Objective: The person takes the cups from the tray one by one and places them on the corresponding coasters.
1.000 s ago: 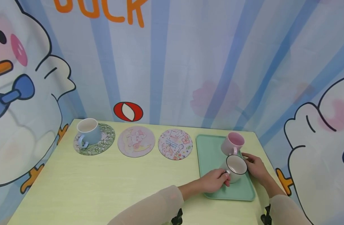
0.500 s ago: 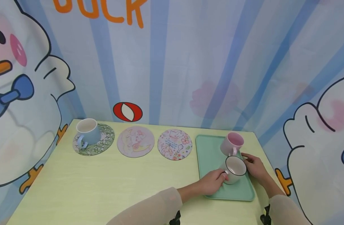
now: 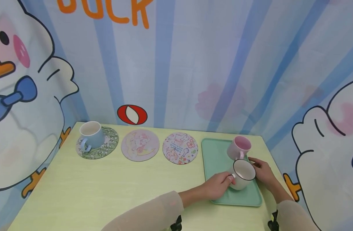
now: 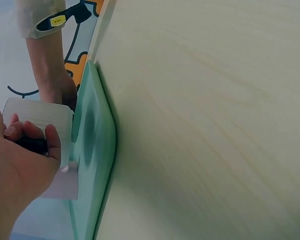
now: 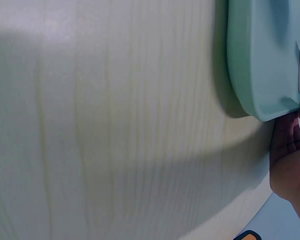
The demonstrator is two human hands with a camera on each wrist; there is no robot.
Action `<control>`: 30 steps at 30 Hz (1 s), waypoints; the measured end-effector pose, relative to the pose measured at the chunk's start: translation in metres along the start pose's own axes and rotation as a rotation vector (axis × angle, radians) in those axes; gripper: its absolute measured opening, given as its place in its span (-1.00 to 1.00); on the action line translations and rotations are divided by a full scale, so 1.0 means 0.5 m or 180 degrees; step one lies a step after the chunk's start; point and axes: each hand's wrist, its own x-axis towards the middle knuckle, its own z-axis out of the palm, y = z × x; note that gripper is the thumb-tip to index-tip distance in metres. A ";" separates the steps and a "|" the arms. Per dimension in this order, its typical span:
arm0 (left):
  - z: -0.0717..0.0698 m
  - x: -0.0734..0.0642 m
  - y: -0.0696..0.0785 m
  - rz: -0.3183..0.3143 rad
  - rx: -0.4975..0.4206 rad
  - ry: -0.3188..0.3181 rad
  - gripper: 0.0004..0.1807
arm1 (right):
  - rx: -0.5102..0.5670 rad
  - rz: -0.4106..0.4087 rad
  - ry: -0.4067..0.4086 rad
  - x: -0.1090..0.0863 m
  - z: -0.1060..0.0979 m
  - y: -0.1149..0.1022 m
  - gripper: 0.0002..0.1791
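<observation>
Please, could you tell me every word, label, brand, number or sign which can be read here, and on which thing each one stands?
"DUCK", it seems: orange letters on the curtain; their tops are cut off, so the first is uncertain.
Rightmost coaster: small lettering, too small to read.
Yellow label on the black band at the right sleeve: too small to read.
No brand or number is readable.

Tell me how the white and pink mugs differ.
The white mug has a dark rim; the pink mug has a plain pink one. The left hand holds the white mug, while the pink mug stands unheld on the green tray. Both openings face upward.
</observation>
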 end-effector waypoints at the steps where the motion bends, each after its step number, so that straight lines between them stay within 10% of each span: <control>1: -0.003 -0.001 0.001 0.0013 0.0039 -0.0011 -0.65 | 0.0000 0.0005 0.0008 -0.001 0.000 -0.001 -0.48; 30: -0.074 -0.029 0.013 0.0123 0.0280 0.0113 -0.62 | -0.0037 0.0008 0.0009 0.001 0.001 0.002 -0.49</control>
